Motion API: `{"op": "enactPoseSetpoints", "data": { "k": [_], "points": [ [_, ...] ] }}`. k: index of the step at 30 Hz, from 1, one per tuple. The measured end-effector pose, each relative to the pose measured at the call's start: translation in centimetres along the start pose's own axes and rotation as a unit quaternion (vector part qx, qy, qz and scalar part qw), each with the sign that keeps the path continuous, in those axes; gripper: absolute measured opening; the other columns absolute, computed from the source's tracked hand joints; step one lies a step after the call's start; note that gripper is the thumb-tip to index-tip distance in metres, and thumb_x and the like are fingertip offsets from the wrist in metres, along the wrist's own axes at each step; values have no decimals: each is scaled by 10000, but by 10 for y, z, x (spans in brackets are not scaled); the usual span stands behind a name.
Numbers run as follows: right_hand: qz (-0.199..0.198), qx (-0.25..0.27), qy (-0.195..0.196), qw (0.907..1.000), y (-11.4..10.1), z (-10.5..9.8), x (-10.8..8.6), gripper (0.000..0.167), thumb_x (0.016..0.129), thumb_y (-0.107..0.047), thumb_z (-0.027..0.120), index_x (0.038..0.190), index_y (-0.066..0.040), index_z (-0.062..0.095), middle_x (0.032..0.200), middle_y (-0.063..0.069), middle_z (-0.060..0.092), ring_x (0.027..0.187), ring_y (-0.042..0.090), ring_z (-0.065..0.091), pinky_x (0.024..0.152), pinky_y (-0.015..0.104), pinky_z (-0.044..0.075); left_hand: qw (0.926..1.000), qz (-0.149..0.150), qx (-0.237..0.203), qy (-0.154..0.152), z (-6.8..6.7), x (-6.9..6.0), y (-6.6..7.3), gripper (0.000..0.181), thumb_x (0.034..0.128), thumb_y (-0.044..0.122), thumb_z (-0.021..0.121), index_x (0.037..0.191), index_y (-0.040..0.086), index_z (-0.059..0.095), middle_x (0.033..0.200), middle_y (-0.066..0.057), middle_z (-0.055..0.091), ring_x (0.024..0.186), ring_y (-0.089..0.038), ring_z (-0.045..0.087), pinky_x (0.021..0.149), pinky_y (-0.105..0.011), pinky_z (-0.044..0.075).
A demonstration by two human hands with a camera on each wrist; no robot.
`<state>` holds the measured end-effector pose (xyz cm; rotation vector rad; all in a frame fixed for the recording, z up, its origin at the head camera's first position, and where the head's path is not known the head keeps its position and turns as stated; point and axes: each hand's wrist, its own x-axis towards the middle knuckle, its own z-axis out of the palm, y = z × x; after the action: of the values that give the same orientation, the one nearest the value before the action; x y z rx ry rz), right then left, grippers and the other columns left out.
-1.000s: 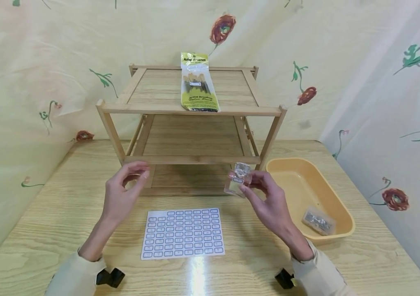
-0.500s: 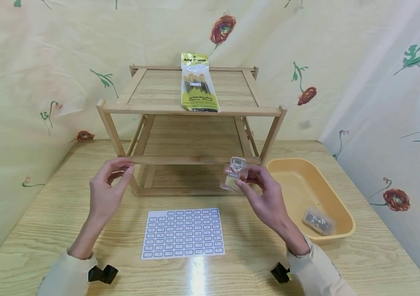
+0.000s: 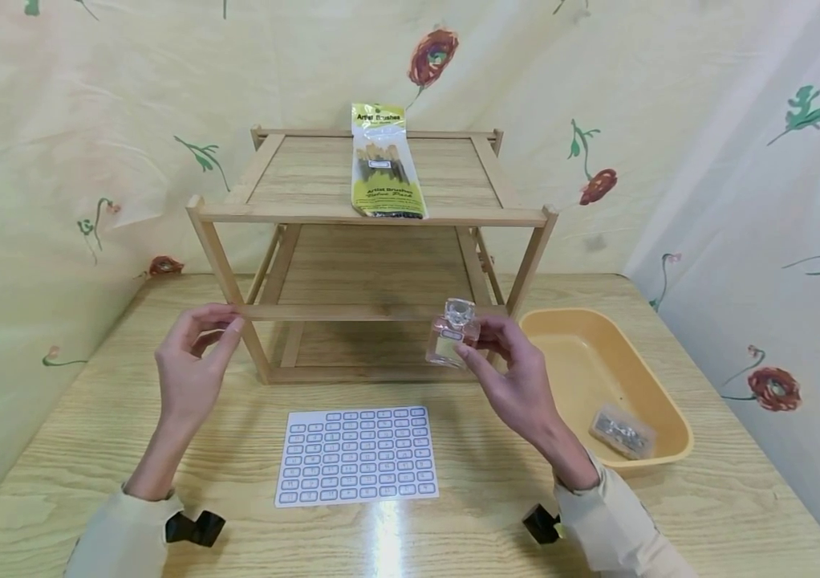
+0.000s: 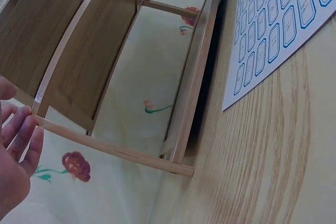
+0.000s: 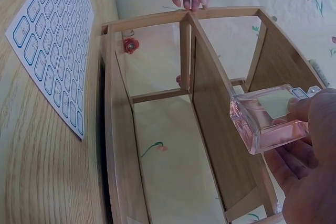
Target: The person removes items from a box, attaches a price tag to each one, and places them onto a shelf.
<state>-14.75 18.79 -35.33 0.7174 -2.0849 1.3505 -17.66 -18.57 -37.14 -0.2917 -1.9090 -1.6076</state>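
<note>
My right hand [image 3: 514, 373] holds a small clear perfume bottle [image 3: 446, 343] with pinkish liquid and a faceted stopper, pinched between thumb and fingers. A blue-edged label sits near its neck, above a pale yellow panel. The bottle is upright, in front of the wooden shelf rack's [image 3: 374, 311] middle tier. In the right wrist view the bottle [image 5: 270, 116] appears sideways. My left hand [image 3: 193, 361] is at the rack's left front leg, its loosely bent fingertips at the leg by the middle tier. The left wrist view shows these fingers [image 4: 23, 135] beside the wood.
On the rack's top lies a pack of artist brushes [image 3: 387, 164]. A sheet of numbered labels [image 3: 357, 457] lies on the table in front. To the right stands a yellow tub [image 3: 569, 353] containing a clear box of small metallic pieces [image 3: 623, 431]. Flowered cloth hangs behind.
My left hand has moved left to the rack's left front leg. The bottle, held in my right hand, has risen slightly and shifted a little left.
</note>
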Motion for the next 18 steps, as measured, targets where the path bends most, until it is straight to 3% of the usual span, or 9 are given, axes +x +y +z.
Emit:
{"op": "enactPoseSetpoints", "data": {
  "k": [11,18],
  "points": [
    [-62,42,-49,10000,-1,0,5,337,877,173,718,1175,103,577,1062,163,663,935,181,642,846,204,547,9996,-197,-61,199,-2,4,-1,237,946,-57,697,1153,-136,612,961,48,689,868,-124,656,826,-227,528],
    [-22,-75,-55,10000,-3,1,7,343,886,163,716,1193,99,578,1071,162,670,940,198,644,868,191,537,9997,-140,-10,189,-1,7,-4,267,933,-92,690,1167,-158,580,958,48,658,883,-119,637,818,-218,530]
  ]
}}
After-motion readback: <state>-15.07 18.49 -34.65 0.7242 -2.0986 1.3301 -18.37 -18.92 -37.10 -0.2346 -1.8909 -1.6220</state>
